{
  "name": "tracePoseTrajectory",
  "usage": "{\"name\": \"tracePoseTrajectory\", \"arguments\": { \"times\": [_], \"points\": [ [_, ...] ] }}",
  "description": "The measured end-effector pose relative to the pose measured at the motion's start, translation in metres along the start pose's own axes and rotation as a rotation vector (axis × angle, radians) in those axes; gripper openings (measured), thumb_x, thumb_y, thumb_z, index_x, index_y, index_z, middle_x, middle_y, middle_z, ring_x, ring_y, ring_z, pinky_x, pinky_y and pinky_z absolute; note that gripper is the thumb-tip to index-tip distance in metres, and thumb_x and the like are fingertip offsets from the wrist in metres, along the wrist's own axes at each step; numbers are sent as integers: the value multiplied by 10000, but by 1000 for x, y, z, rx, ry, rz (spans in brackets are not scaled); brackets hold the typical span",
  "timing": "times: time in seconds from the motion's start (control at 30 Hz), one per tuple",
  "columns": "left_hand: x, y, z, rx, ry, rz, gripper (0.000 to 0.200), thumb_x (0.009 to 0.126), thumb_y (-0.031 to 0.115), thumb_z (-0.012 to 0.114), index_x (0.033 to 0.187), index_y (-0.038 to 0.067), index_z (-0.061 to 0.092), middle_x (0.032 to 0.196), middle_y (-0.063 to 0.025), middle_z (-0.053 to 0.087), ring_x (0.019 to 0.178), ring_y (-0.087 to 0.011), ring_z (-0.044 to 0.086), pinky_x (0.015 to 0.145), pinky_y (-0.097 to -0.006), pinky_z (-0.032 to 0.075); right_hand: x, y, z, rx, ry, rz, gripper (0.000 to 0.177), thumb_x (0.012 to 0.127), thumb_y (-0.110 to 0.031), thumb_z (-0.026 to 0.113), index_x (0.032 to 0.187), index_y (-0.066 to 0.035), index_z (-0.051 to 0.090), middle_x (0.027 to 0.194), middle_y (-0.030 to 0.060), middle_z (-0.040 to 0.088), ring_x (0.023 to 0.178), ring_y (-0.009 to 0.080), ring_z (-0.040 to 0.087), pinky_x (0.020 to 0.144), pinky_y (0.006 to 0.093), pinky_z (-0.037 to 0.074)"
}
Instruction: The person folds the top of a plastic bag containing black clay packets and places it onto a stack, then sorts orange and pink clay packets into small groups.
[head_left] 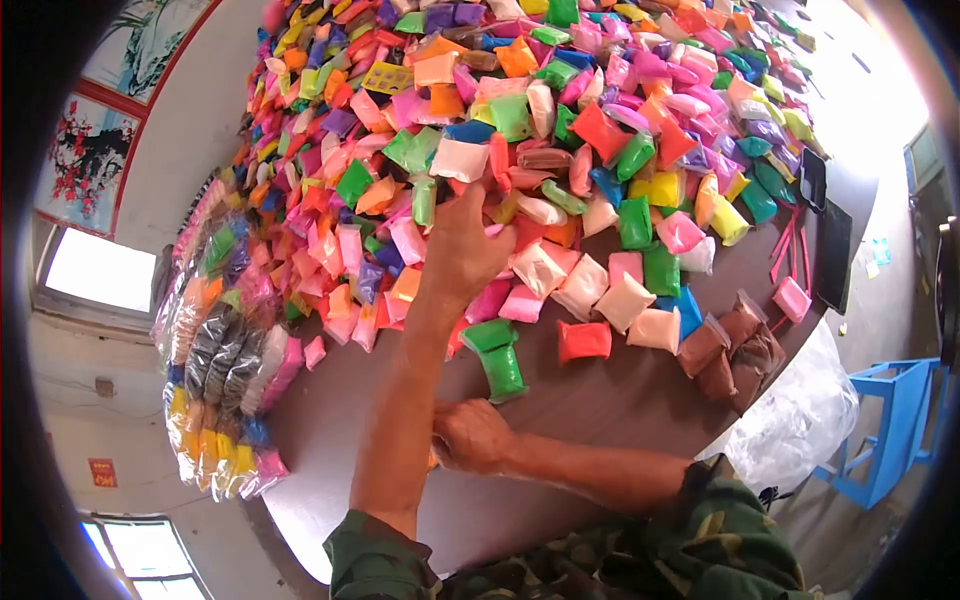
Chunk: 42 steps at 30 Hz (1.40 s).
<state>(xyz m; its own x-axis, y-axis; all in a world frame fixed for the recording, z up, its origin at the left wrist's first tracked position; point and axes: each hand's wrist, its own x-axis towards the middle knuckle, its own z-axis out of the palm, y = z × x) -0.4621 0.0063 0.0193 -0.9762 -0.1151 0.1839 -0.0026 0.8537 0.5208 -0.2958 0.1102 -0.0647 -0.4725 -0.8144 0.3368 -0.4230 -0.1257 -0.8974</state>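
Note:
A huge heap of small colourful clay packets (560,130) covers most of a round brown table (620,400). My left hand (465,245) reaches up into the near edge of the heap, back of the hand up. Its fingers are spread on pink, white and orange packets, and the fingertips are partly hidden among them. My right hand (470,435) lies curled on the bare table behind my left forearm, with a sliver of an orange packet (432,459) showing under it. Two green packets (497,355) and a red packet (584,340) lie just beyond it.
Brown packets (730,350) sit near the table's right edge, beside dark flat trays (832,250). Bundled rows of packets in clear wrap (225,370) line the left edge. A clear plastic bag (800,410) hangs off the table, with a blue chair (895,420) on the floor.

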Motion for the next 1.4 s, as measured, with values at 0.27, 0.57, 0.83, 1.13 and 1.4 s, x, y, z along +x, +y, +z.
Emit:
{"name": "tracePoseTrajectory", "arguments": {
  "times": [0.27, 0.57, 0.83, 1.13, 1.4],
  "points": [
    [-17, -7, -22, -564, -31, -192, 532, 923, 124, 750, 1397, -42, 576, 1294, -148, 699, 1175, -185, 669, 1008, -329, 535, 2, -6, -4, 21, -19, 42, 119, 874, -97, 641, 977, -55, 682, 970, 192, 700, 875, 432, 706, 742, 544, 576],
    [-51, -10, -40, 106, 148, -108, 659, 828, 245, 846, 1383, -14, 602, 1301, -186, 676, 1175, -328, 665, 982, -447, 549, 0, 4, 9, 39, 29, 29, 47, 895, -84, 638, 938, -65, 642, 971, 148, 672, 858, 409, 687, 708, 526, 559],
    [-48, -1, -30, 313, 87, 34, 898, 775, 459, 897, 1438, -27, 537, 1427, -255, 575, 1338, -416, 548, 1115, -493, 465, 1, 0, 7, 35, -25, 78, 101, 899, -104, 635, 985, -64, 670, 991, 157, 686, 864, 408, 693, 722, 528, 561],
    [-15, 30, -7, 268, 67, 5, 990, 760, 404, 897, 1512, -44, 435, 1487, -269, 516, 1381, -421, 512, 1168, -491, 415, 4, 3, 12, 61, -38, 124, 218, 874, -116, 652, 1083, -63, 689, 1035, 189, 708, 891, 435, 701, 751, 543, 564],
    [-8, 66, 9, 462, 194, 317, 900, 758, 346, 896, 1497, 38, 485, 1500, -195, 505, 1370, -396, 504, 1131, -495, 429, 1, 4, 6, 86, -75, 151, 278, 802, -138, 704, 1071, -67, 702, 976, 212, 723, 854, 452, 700, 736, 538, 569]
  ]
}}
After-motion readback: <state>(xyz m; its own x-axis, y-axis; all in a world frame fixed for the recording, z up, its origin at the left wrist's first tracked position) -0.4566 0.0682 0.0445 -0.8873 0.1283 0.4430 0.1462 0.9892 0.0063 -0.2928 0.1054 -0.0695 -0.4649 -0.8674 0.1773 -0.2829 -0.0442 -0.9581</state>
